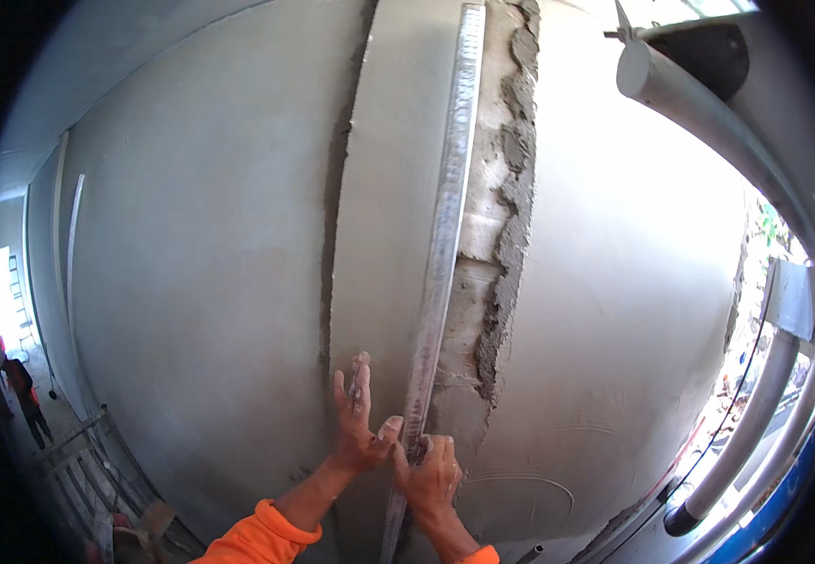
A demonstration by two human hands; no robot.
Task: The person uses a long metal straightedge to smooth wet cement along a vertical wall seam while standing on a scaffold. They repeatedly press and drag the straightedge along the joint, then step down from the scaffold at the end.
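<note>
Grey plastered wall (201, 254) is filling the background, with a long metal straightedge (446, 221) leaning nearly upright across it. Nearest, an orange sleeve (262, 538) is showing left of the straightedge's foot. The right hand (431, 477) is clasping the straightedge's lower part, thumb on one side and fingers on the other; just left of it, the left hand (362, 434) is pointing its unfolded fingers upward, thumb beside the straightedge (whether the thumb is touching, I cannot tell). Left of the straightedge, a flat strip (389, 216) is looking smooth and probably done, ending at a dark edge (334, 188). Right of the straightedge, a bare strip (479, 230) is showing rough, seemingly unfilled, with a ragged mortar ridge (518, 202) bordering it; that part is appearing left to do. Beyond the ridge, a smooth panel (614, 310) is looking finished. Farthest left of the straightedge, another person (24, 390) is standing.
</note>
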